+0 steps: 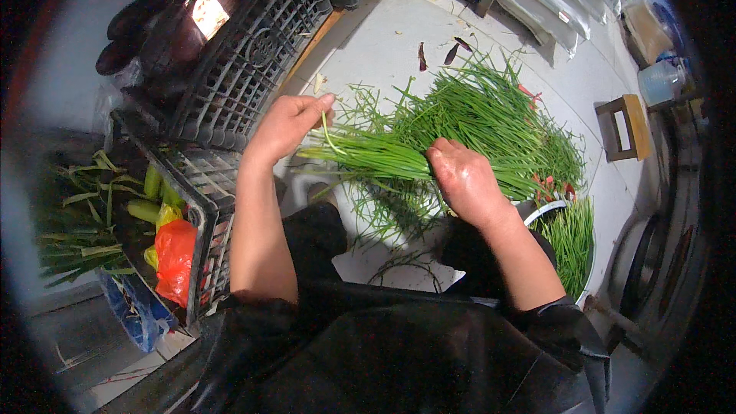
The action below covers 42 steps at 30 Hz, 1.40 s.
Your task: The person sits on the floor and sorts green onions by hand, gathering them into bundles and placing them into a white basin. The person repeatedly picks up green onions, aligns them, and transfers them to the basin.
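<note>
My right hand (pixel 463 181) is closed around a bunch of long green garlic chives (pixel 379 156), whose pale ends point left. At those pale ends is my left hand (pixel 293 126), thumb and forefinger pinched on a single bent stalk (pixel 329 137). Beyond the bunch, a large heap of the same greens (pixel 477 115) lies on the white floor, with red ties at its right side. Loose thin stalks (pixel 397 213) are scattered below the bunch. By my right forearm stands a round light-rimmed container (pixel 591 276) with more chives (pixel 566 241) in it.
A black plastic crate (pixel 210 224) at left holds a red plastic bag (pixel 174 259) and green vegetables. Another black crate (pixel 259 46) stands behind it. A small wooden stool (pixel 637 126) is at right, near a translucent container (pixel 661 83). White sacks (pixel 546 0) stand at the upper right.
</note>
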Each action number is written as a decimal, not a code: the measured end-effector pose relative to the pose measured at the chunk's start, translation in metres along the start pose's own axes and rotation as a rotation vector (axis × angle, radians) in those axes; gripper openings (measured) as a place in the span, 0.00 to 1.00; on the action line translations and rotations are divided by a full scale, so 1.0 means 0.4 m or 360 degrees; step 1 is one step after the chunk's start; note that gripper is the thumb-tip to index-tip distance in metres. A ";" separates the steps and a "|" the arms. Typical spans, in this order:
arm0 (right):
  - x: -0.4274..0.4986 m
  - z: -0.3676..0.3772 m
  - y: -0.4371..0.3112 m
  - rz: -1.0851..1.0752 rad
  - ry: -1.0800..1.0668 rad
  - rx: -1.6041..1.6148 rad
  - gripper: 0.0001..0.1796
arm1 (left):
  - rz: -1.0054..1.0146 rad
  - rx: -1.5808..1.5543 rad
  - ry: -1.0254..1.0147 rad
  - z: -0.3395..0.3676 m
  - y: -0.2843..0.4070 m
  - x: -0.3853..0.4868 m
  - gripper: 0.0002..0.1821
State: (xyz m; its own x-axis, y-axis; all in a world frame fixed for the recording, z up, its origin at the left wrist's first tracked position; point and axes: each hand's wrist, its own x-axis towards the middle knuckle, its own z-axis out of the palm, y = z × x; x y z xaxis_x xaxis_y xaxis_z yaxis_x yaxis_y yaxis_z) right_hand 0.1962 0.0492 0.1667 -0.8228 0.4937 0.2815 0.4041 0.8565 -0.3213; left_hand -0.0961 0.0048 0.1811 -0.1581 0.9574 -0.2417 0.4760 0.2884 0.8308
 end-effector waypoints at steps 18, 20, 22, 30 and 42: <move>0.005 -0.018 -0.004 -0.0130 0.0089 0.0037 0.11 | -0.0102 -0.0162 -0.0574 -0.021 0.015 -0.025 0.17; 0.003 -0.015 -0.001 -0.0107 0.0091 -0.0003 0.09 | -0.0072 -0.0030 -0.0562 -0.024 0.020 -0.027 0.15; 0.001 -0.014 0.008 -0.0076 0.0110 0.0001 0.09 | -0.0030 -0.0014 -0.0430 -0.030 0.020 -0.029 0.13; -0.014 -0.046 0.079 0.0273 0.0311 0.0041 0.24 | -0.0081 0.0538 -0.0036 -0.054 -0.036 -0.033 0.10; -0.007 -0.030 0.068 0.0203 0.0272 -0.0105 0.16 | 0.0913 0.0462 0.0966 0.037 0.107 -0.043 0.11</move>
State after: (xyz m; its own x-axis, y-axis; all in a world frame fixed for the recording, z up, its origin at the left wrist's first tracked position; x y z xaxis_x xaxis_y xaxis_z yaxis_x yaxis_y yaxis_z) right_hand 0.2143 0.0730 0.1680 -0.6859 0.6124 0.3931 0.5306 0.7906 -0.3058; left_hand -0.0602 0.0011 0.2135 -0.2202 0.8057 0.5499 0.8111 -0.1619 0.5621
